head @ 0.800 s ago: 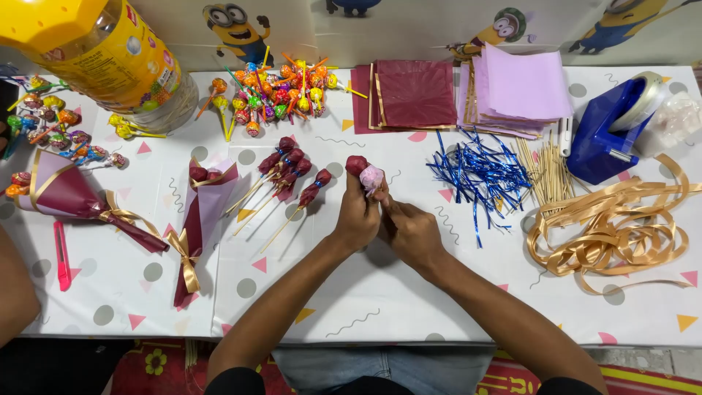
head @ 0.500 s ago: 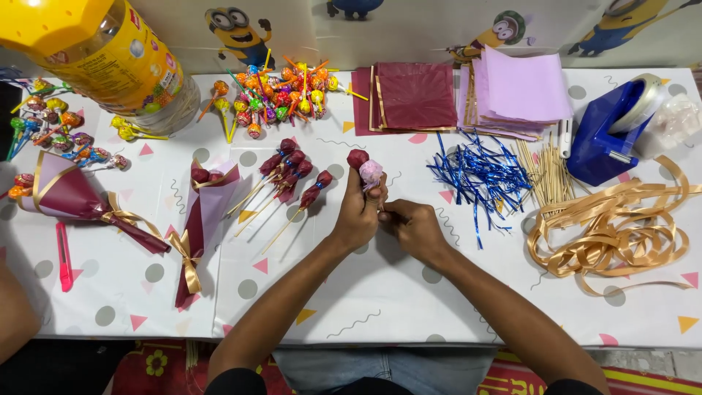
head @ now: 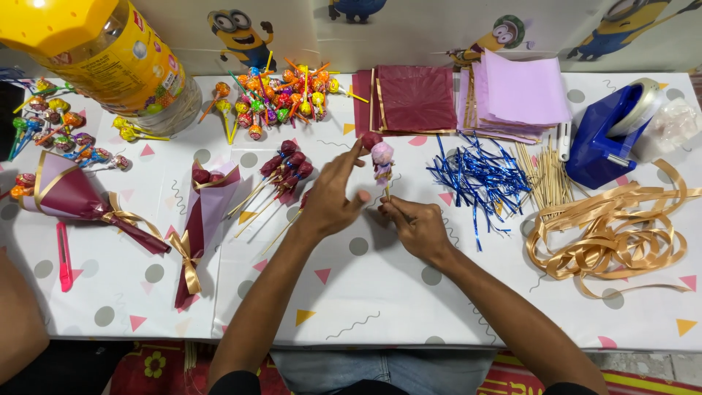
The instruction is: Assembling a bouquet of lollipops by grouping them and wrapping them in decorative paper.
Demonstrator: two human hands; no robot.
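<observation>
My right hand [head: 413, 225] pinches the thin stick of a pink-wrapped lollipop [head: 382, 158] and holds it upright over the white patterned table [head: 380, 292]. My left hand [head: 333, 194] is beside it with fingers spread, the index finger stretched toward a maroon-wrapped lollipop [head: 371, 140] just left of the pink one. Several maroon-wrapped lollipops on sticks [head: 285, 174] lie on the table under and left of my left hand.
Two maroon-and-lilac paper cone bouquets [head: 201, 219] [head: 73, 199] with gold ribbon lie at left. Loose colourful lollipops [head: 281, 95], maroon paper [head: 414, 99], lilac paper [head: 521, 93], blue twist ties [head: 479, 178], wooden sticks [head: 545, 179], a blue tape dispenser [head: 610, 135], gold ribbon [head: 614, 230], a yellow-lidded jar [head: 102, 55], a red cutter [head: 63, 256]. Another person's arm [head: 18, 322] at left.
My left hand has let go of the lollipop's top and opened, its fingers now spread. My right hand still holds the stick in much the same place.
</observation>
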